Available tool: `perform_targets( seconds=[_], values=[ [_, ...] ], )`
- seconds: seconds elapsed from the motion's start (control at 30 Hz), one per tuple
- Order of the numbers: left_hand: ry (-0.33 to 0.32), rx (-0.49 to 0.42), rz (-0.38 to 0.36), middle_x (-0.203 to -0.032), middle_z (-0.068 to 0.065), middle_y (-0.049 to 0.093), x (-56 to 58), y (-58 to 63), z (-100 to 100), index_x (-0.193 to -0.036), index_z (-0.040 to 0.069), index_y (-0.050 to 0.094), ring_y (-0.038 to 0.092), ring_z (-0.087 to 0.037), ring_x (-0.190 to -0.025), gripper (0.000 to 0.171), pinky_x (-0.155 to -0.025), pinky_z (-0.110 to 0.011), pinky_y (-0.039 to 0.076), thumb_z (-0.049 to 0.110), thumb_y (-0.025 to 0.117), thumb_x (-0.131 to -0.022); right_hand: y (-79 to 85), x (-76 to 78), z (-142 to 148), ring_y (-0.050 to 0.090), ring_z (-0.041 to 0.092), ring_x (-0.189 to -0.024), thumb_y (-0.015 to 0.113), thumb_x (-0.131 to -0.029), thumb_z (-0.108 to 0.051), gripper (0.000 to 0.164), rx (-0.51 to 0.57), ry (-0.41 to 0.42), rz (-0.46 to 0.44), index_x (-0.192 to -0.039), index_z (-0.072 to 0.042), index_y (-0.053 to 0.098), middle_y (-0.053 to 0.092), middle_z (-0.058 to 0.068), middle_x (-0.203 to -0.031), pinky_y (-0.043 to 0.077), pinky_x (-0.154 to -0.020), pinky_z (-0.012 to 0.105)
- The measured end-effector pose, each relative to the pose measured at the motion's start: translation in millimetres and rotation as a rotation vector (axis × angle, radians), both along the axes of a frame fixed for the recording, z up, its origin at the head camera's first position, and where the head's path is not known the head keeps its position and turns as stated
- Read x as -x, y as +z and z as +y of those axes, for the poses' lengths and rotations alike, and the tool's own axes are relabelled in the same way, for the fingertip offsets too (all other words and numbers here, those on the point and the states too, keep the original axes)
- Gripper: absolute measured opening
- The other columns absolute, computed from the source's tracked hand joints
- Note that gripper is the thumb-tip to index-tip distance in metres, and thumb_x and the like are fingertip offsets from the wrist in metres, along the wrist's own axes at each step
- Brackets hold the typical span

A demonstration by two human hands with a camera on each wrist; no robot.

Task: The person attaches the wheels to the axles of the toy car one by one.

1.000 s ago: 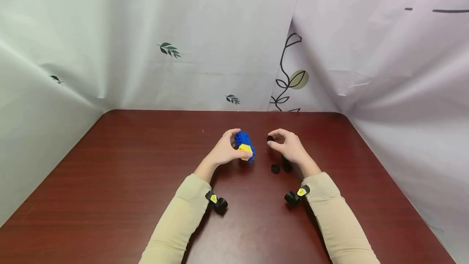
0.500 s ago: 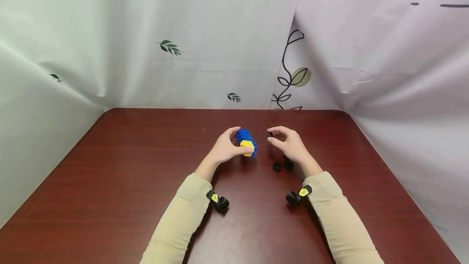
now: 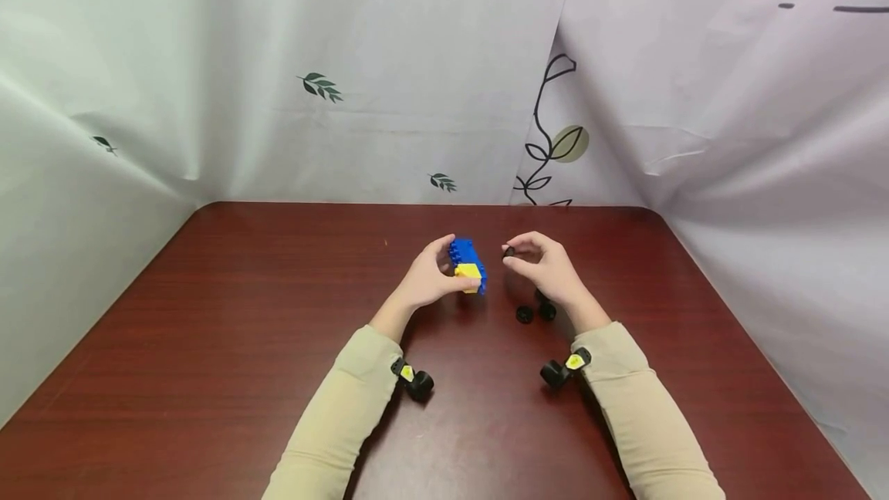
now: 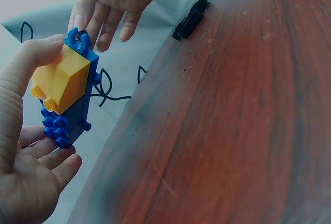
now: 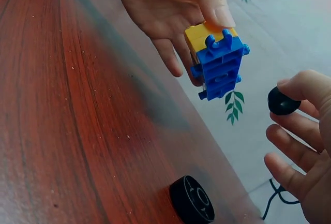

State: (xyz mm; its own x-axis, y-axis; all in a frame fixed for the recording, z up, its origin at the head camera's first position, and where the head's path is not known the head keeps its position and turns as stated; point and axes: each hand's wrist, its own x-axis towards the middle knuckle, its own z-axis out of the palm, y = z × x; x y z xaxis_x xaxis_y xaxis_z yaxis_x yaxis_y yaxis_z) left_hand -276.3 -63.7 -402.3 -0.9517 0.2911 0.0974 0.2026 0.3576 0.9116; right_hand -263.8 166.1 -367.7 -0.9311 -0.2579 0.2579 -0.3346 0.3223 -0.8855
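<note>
My left hand [image 3: 428, 282] grips a blue toy car base [image 5: 222, 71] with a yellow sloped brick [image 4: 64, 79] on top, between thumb and fingers above the table. Short axle pegs stick out at the base's sides, and a blue hook-like piece is at one end. To its right, my right hand [image 3: 553, 274] pinches a small black toy wheel [image 5: 283, 101] between thumb and fingertips, apart from the car base. Below the right hand, several loose black wheels [image 3: 524, 315] lie on the table, some partly hidden by that hand.
Everything is over a dark red-brown wooden table [image 3: 278, 315]. A pale curtain [image 3: 389, 83] with leaf prints hangs behind and at the sides. Each sleeve carries a black wrist camera, one on the left [image 3: 419, 386] and one on the right [image 3: 554, 374].
Over the last second both hands have risen slightly in view, and the car base has tilted a little in my left hand. The pinched wheel has turned between my right fingers.
</note>
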Motion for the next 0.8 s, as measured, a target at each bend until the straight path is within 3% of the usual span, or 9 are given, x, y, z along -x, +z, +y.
perform_targets(
  seconds=[0.13, 0.33, 0.8],
  values=[
    [-0.021, -0.011, 0.006, -0.147, -0.014, 0.036, 0.1, -1.8, 2.5, -0.149, 0.006, 0.025, 0.045, -0.032, -0.131, 0.096, -0.105, -0.043, 0.040, 0.026, 0.080, -0.073, -2.9, 1.9, 0.8, 0.065, 0.008, -0.094, 0.070, -0.084, -0.007, 0.028, 0.033, 0.010, -0.016, -0.107, 0.004, 0.058, 0.065, 0.023, -0.115, 0.052, -0.077, 0.016],
    [-0.042, -0.008, 0.011, -0.147, -0.015, 0.035, -2.3, -0.1, 5.0, -0.149, 0.004, 0.024, 0.047, -0.032, -0.129, 0.095, -0.105, -0.043, 0.041, 0.024, 0.079, -0.074, -12.3, 7.4, 1.0, 0.065, 0.005, -0.096, 0.073, -0.082, -0.011, 0.026, 0.059, 0.010, -0.007, -0.098, 0.000, 0.057, 0.067, 0.018, -0.113, 0.054, -0.076, 0.019],
    [-0.069, -0.083, -0.007, -0.150, -0.015, 0.034, -3.1, 2.2, 4.8, -0.149, 0.005, 0.024, 0.042, -0.032, -0.134, 0.090, -0.107, -0.042, 0.038, 0.017, 0.077, -0.076, -5.7, 1.6, -3.8, 0.065, 0.010, -0.102, 0.073, -0.083, -0.015, 0.023, 0.041, 0.049, 0.007, -0.092, -0.003, 0.056, 0.068, 0.016, -0.114, 0.053, -0.076, 0.020]
  ],
)
